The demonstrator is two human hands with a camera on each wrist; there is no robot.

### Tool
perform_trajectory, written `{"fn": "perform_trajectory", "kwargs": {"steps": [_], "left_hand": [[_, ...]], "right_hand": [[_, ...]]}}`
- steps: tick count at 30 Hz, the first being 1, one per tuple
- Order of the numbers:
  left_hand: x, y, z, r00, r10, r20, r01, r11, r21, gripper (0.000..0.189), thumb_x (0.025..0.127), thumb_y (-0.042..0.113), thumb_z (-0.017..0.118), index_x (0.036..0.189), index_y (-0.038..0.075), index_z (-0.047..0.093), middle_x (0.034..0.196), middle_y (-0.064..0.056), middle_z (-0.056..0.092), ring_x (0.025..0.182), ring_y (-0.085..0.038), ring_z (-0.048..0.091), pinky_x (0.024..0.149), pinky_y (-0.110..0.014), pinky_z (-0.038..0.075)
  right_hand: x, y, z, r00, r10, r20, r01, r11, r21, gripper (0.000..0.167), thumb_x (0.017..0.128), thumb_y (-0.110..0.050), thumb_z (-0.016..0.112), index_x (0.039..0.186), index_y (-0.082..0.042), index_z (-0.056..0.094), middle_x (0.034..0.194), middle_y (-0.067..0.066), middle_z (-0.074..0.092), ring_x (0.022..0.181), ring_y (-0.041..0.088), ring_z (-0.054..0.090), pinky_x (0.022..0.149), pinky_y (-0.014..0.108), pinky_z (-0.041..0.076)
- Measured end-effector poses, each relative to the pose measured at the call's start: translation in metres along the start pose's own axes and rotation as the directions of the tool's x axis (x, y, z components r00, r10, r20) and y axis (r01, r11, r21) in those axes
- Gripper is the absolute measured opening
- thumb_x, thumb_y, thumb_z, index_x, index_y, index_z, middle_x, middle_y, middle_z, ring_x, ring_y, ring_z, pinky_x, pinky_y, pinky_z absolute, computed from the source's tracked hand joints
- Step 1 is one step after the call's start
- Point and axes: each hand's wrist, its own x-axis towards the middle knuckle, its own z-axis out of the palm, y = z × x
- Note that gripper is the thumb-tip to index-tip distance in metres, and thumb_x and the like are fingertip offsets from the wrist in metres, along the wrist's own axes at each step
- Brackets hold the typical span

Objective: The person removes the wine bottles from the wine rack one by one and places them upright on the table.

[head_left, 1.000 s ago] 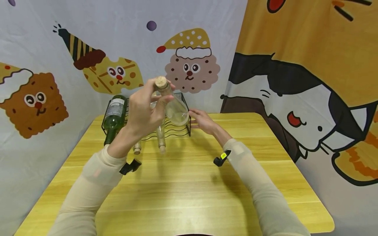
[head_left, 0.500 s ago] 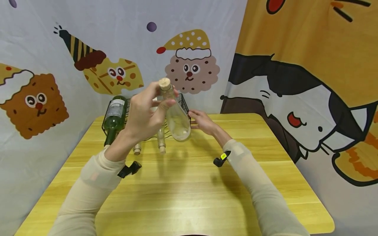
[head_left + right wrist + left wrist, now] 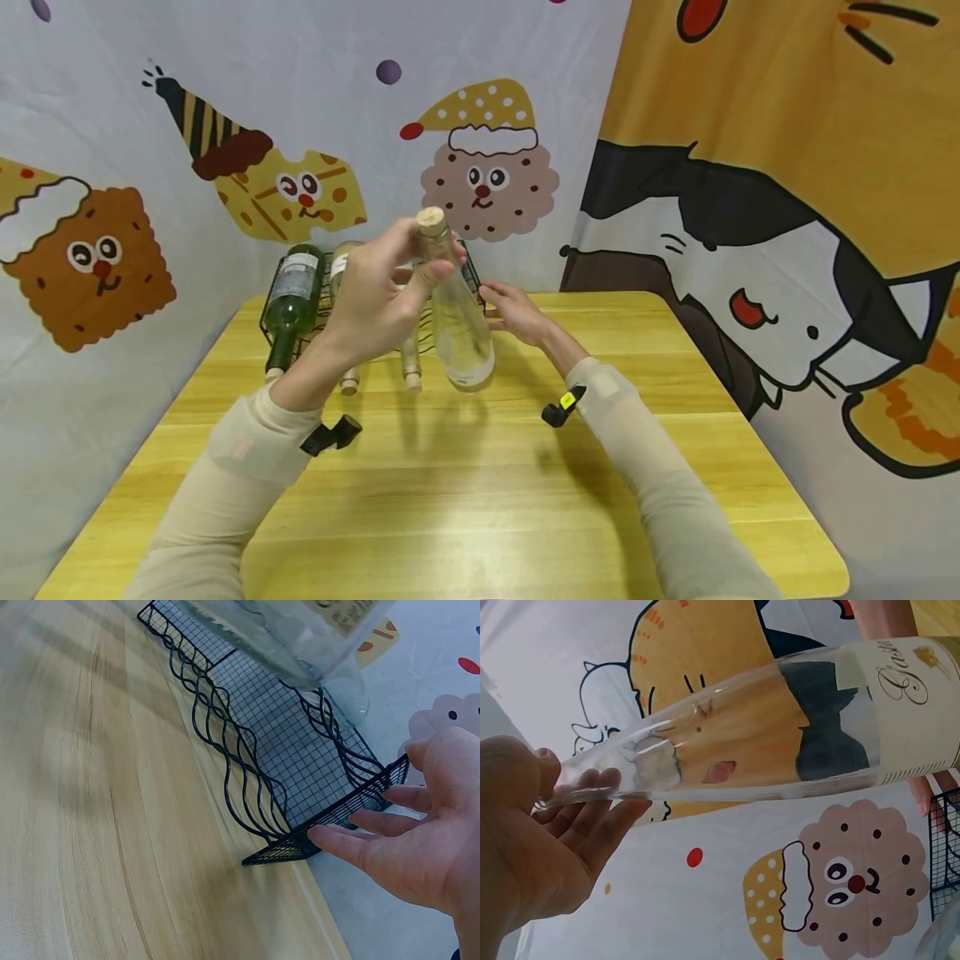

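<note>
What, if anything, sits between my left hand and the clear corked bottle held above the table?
Nothing visible: your left hand grips the clear corked bottle directly, just below its cork. The black wire rack stands beyond them, not between.

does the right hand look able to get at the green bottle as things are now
Probably not directly: the right hand is at the right end of the rack, the green bottle lies at the left end, and the left hand, holding a clear bottle, appears between them.
</note>
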Motion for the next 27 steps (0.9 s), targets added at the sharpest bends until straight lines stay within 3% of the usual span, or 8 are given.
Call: {"fn": "perform_trajectory", "kwargs": {"steps": [11,19,27], "left_hand": [[-0.005,-0.008,0.012,0.996,-0.059,0.062,0.06,0.998,-0.009,0.034,0.107,-0.001,0.073,0.138,-0.009,0.067,0.119,-0.02,0.082,0.112,-0.032,0.083,0.088,-0.025,0.071],[-0.011,-0.016,0.018,0.984,-0.138,0.116,0.139,0.99,0.003,0.033,0.11,0.006,0.071,0.14,-0.006,0.067,0.12,-0.017,0.083,0.106,-0.027,0.081,0.086,-0.032,0.073],[-0.016,-0.027,0.025,0.984,-0.126,0.127,0.122,0.992,0.033,0.029,0.109,0.006,0.072,0.134,-0.008,0.069,0.115,-0.019,0.084,0.102,-0.028,0.083,0.087,-0.033,0.071]], "right_hand": [[0.0,-0.001,-0.001,1.0,-0.005,0.007,0.005,1.0,0.008,0.062,0.124,-0.038,0.044,0.178,-0.008,0.034,0.185,0.016,0.033,0.161,0.047,0.051,0.133,0.062,0.048],[0.002,0.0,-0.001,1.0,-0.018,0.01,0.017,1.0,0.022,0.062,0.125,-0.036,0.044,0.179,-0.01,0.031,0.188,0.014,0.028,0.163,0.051,0.046,0.134,0.067,0.044],[0.004,0.0,0.0,1.0,-0.017,0.012,0.017,0.999,0.042,0.059,0.125,-0.034,0.044,0.178,-0.01,0.035,0.185,0.016,0.033,0.161,0.05,0.05,0.133,0.066,0.045]]}}
